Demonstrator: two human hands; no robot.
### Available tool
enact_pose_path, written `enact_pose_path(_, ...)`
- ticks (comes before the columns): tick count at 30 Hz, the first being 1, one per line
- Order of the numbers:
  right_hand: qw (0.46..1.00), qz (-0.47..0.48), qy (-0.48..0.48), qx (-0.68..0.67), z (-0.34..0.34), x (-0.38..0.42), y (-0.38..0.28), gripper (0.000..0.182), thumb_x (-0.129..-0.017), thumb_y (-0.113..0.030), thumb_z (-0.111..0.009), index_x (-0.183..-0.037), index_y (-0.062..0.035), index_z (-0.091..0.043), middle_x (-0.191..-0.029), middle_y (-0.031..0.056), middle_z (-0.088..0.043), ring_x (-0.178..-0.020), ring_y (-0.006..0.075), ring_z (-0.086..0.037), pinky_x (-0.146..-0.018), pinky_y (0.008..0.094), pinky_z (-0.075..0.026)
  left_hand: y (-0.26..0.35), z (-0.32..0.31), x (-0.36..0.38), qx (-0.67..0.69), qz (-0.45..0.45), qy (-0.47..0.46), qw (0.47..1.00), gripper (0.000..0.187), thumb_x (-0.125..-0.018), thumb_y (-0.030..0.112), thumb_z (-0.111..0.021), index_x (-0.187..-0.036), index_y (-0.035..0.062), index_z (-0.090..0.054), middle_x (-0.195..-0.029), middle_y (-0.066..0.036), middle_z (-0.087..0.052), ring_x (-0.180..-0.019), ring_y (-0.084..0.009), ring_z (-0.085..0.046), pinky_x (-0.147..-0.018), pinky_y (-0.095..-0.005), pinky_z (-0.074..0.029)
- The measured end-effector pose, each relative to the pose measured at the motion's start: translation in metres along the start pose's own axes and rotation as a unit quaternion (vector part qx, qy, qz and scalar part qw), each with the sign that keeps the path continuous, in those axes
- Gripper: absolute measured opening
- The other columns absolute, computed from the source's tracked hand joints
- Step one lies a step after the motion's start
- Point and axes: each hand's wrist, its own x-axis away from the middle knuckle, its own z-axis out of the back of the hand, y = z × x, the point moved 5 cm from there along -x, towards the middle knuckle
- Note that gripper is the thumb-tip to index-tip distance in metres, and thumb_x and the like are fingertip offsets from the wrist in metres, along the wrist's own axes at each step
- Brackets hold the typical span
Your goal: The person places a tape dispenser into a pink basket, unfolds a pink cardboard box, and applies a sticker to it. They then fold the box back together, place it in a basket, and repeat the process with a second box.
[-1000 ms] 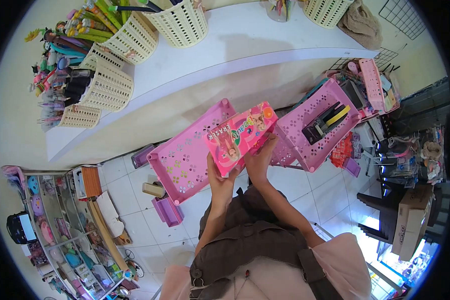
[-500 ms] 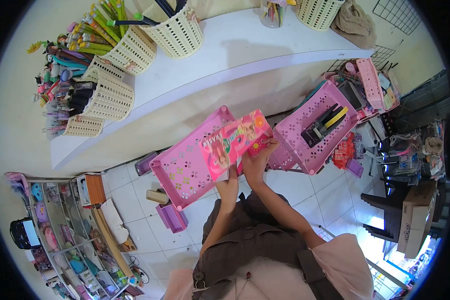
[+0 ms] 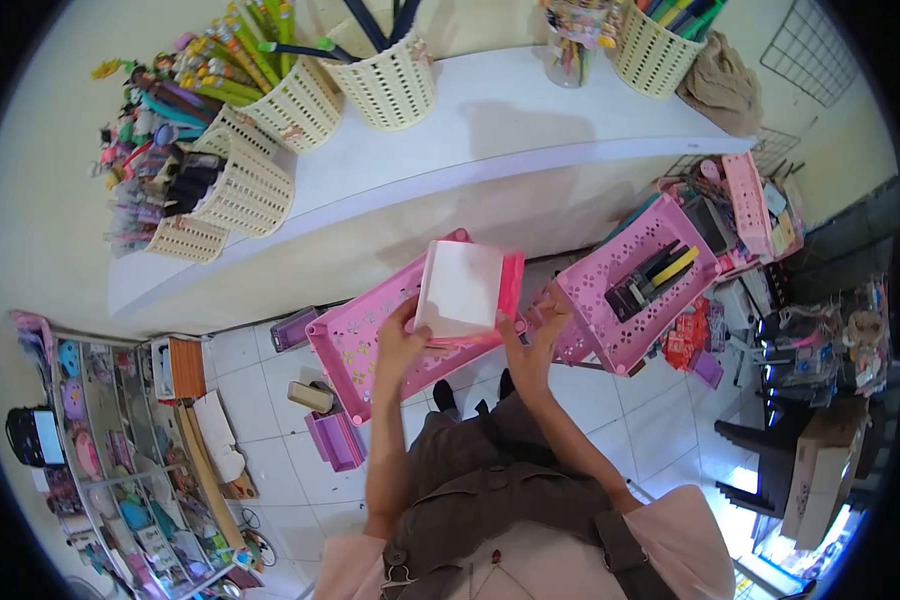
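A pink eraser box (image 3: 459,292) is held over the pink trolley tray, its plain white face turned up and pink edges showing at the right and bottom. My left hand (image 3: 402,340) grips its left side, thumb at the lower left corner. At the lower right corner is my right hand (image 3: 533,345), its thumb side right at the box edge and the other fingers spread apart. Below the box lies the pink tray (image 3: 370,345) with flower-shaped cutouts.
A second pink tray (image 3: 610,335) to the right carries black and yellow items (image 3: 652,280). The white shelf (image 3: 470,125) ahead bears woven baskets (image 3: 385,85) of pens and pencils. Purple bins (image 3: 337,440) sit on the tiled floor; a stocked rack (image 3: 135,470) stands left.
The box has turned from its printed pink face to its white face. My left hand has moved to its left side, and my right hand's fingers have spread at its lower right corner.
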Motion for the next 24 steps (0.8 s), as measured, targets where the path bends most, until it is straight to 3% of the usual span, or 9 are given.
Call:
enact_pose_path(3,0.988,-0.038,-0.092,-0.122,-0.009,-0.007,0.02,0.046,-0.069,-0.001,-0.058,-0.106,-0.0006,-0.031,-0.112,0.0213,-0.031,-0.098,0.0319,-0.044,-0.088,0.0359,-0.035,-0.011,0.034,-0.03,-0.058,0.097,-0.106,0.988,0.042,-0.062,-0.001,-0.042,-0.103,-0.0087,-0.047,-0.089,-0.016,-0.056,-0.07,-0.0213,-0.06,-0.046,-0.0281,-0.052)
enact_pose_path(6,0.976,0.084,-0.192,0.052,-0.023,-0.015,0.012,0.053,-0.072,-0.004,-0.055,-0.117,-0.0015,-0.027,-0.113,0.0215,-0.042,-0.094,0.0282,-0.051,-0.071,0.035,-0.044,0.01,0.056,-0.051,-0.207,0.131,-0.14,0.959,0.035,-0.064,0.006,-0.051,-0.096,-0.0091,-0.052,-0.083,-0.017,-0.057,-0.062,-0.023,-0.06,-0.047,-0.0261,-0.051)
enact_pose_path(8,0.943,-0.023,-0.294,0.156,-0.033,-0.016,0.026,0.038,-0.072,-0.005,-0.054,-0.108,-0.0005,-0.04,-0.092,0.0177,-0.055,-0.081,0.025,-0.057,-0.065,0.0313,-0.047,0.011,0.063,-0.059,-0.241,0.142,-0.127,0.952,0.04,-0.065,0.012,-0.056,-0.099,-0.0088,-0.05,-0.086,-0.018,-0.057,-0.065,-0.0236,-0.06,-0.049,-0.0261,-0.05)
enact_pose_path(10,0.931,-0.015,-0.329,0.16,-0.034,-0.018,0.027,0.029,-0.072,-0.006,-0.054,-0.099,0.0003,-0.045,-0.083,0.0184,-0.057,-0.076,0.0285,-0.057,-0.064,0.0346,-0.046,-0.003,0.069,-0.062,-0.275,0.15,-0.113,0.943,0.047,-0.065,0.017,-0.062,-0.102,-0.0084,-0.048,-0.088,-0.019,-0.056,-0.068,-0.0242,-0.06,-0.051,-0.0262,-0.05)
enact_pose_path(12,0.918,-0.011,-0.36,0.165,-0.037,-0.02,0.025,0.021,-0.071,-0.008,-0.055,-0.09,0.0012,-0.05,-0.073,0.0191,-0.058,-0.07,0.032,-0.058,-0.063,0.0378,-0.046,-0.016,0.077,-0.045,-0.307,-0.025,0.1,0.946,0.06,-0.063,0.027,-0.068,-0.107,-0.0056,-0.044,-0.093,-0.02,-0.055,-0.076,-0.0233,-0.059,-0.059,-0.0279,-0.048)
enact_pose_path(16,0.943,0.026,-0.311,0.119,-0.041,-0.024,0.021,0.017,-0.07,-0.01,-0.057,-0.082,0.002,-0.053,-0.077,0.0191,-0.058,-0.069,0.0328,-0.058,-0.061,0.0388,-0.046,-0.019,0.056,0.016,-0.233,-0.096,0.286,0.925,0.054,-0.066,0.027,-0.066,-0.108,-0.0018,-0.046,-0.092,-0.021,-0.056,-0.074,-0.0245,-0.059,-0.062,-0.0318,-0.046)
enact_pose_path(18,0.938,0.07,-0.314,0.127,-0.046,-0.02,0.017,0.018,-0.069,-0.011,-0.057,-0.082,0.0022,-0.053,-0.077,0.0197,-0.058,-0.068,0.0328,-0.058,-0.06,0.0391,-0.046,-0.033,0.048,0.015,-0.233,-0.072,0.272,0.931,0.047,-0.068,0.026,-0.063,-0.103,-0.0022,-0.049,-0.084,-0.02,-0.058,-0.069,-0.0261,-0.059,-0.06,-0.0328,-0.046)
enact_pose_path(20,0.871,0.042,-0.387,0.3,-0.056,-0.014,0.022,0.022,-0.068,-0.013,-0.059,-0.082,0.0039,-0.055,-0.072,0.02,-0.058,-0.069,0.0323,-0.058,-0.062,0.0362,-0.046,-0.042,0.045,0.012,-0.231,-0.054,0.261,0.936,0.041,-0.07,0.026,-0.061,-0.098,-0.0026,-0.052,-0.076,-0.018,-0.059,-0.065,-0.0278,-0.06,-0.058,-0.0338,-0.046)
enact_pose_path(24,0.86,0.063,-0.381,0.335,-0.072,-0.007,0.038,0.019,-0.069,-0.012,-0.057,-0.079,0.0036,-0.054,-0.068,0.0226,-0.056,-0.065,0.0355,-0.056,-0.06,0.0402,-0.045,-0.027,0.04,-0.002,-0.414,-0.033,0.284,0.864,0.031,-0.078,0.03,-0.049,-0.072,0.0006,-0.057,-0.059,-0.016,-0.057,-0.054,-0.033,-0.057,-0.051,-0.0382,-0.046)
